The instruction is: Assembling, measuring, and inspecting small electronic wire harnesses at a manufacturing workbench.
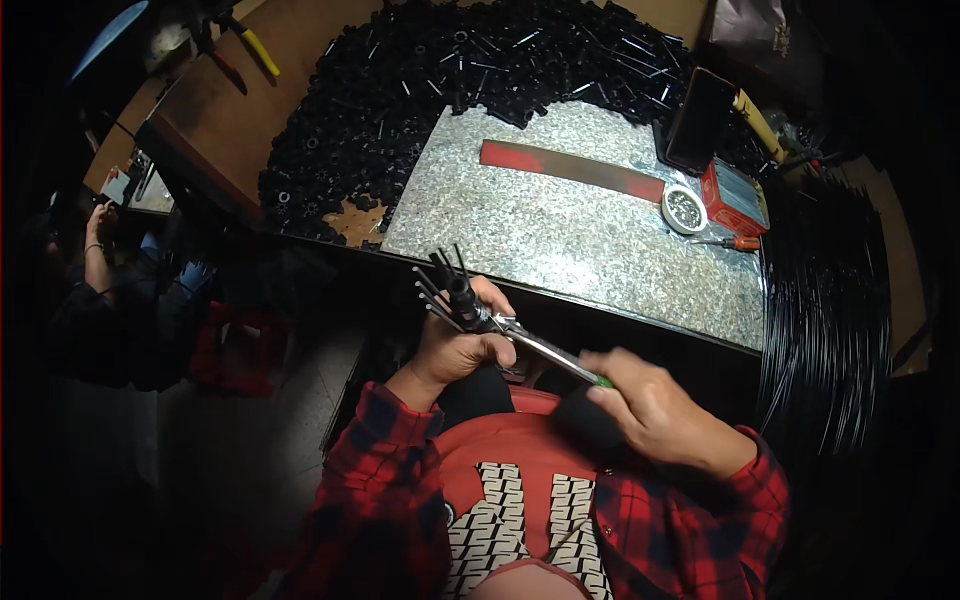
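Note:
Above my lap, my left hand (458, 345) is closed around a black cylindrical part (462, 298) with several thin black rods fanning out of its top. My right hand (650, 408) grips a long silver metal hand tool (548, 349) with green showing by the fingers. The tool's far end meets the lower end of the black part, next to my left thumb. Its exact kind is hard to make out, since its handle is mostly covered by my right hand, which is slightly blurred.
Ahead is a speckled worktop (560, 245) bearing a red-brown strip (570, 170), a round white dish (684, 209) and an orange-handled screwdriver (740, 243). A heap of small black parts (370, 110) surrounds its back and left. Long black rods (825, 310) hang at right. Another person's arm (97, 262) shows far left.

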Demonstrator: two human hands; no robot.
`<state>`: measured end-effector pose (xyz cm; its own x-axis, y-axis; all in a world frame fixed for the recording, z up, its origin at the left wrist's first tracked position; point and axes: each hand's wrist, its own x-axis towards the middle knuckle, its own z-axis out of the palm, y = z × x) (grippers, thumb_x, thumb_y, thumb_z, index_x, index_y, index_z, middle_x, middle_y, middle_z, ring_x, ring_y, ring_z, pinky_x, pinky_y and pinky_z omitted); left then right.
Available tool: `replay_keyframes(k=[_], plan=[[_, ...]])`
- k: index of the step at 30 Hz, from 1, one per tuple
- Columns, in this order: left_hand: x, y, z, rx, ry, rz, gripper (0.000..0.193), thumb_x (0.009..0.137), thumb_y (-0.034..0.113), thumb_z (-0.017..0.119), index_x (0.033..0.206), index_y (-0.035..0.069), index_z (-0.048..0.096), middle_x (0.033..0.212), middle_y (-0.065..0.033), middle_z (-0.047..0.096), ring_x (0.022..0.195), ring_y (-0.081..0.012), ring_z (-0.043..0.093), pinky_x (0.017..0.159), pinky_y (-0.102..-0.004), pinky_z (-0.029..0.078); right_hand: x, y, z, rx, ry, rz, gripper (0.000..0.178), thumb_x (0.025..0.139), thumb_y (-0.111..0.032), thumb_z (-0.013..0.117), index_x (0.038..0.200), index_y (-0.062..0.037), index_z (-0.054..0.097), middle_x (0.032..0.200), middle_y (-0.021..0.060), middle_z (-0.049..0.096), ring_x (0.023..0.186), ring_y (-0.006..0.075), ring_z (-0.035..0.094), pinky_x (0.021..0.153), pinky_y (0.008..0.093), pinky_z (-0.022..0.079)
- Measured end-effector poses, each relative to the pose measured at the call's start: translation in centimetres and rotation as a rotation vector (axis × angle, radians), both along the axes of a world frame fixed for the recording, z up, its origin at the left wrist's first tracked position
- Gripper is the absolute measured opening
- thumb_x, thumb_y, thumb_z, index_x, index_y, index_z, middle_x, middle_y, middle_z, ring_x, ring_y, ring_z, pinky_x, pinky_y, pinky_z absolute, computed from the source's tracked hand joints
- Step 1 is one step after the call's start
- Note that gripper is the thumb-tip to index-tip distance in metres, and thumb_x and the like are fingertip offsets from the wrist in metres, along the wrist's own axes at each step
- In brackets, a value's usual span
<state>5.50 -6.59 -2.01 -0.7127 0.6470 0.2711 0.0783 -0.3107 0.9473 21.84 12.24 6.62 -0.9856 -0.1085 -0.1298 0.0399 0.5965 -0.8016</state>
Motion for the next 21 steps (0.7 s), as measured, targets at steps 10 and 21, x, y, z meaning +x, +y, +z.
replay_keyframes(k=[10,21], plan=[[-0.3,-0.3,0.5,-0.022,-0.023,-0.069,0.045,0.050,0.019,0.090,0.080,0.003,0.061,0.073,0.0002,0.058,0.066,-0.0079,0.054,0.058,-0.0228,0.042,0.3,-0.5,-1.3,0.100,0.152,-0.045,0.060,0.072,-0.021,0.079,0.113,0.0006,0.042,0.089,0.0181,0.059,0.079,0.0285,0.062,0.066,0.0350,0.049],[-1.1,0.0,1.2,-0.029,-0.027,-0.210,0.063,0.048,0.048,0.087,0.085,0.002,0.063,0.077,0.0001,0.057,0.071,-0.0086,0.053,0.062,-0.0227,0.041,-0.4,2.5,-5.1,-1.121,-0.831,0.007,0.026,0.097,-0.024,0.044,0.091,-0.0002,0.053,0.070,0.0118,0.063,0.053,0.0181,0.061,0.054,0.0294,0.050]])
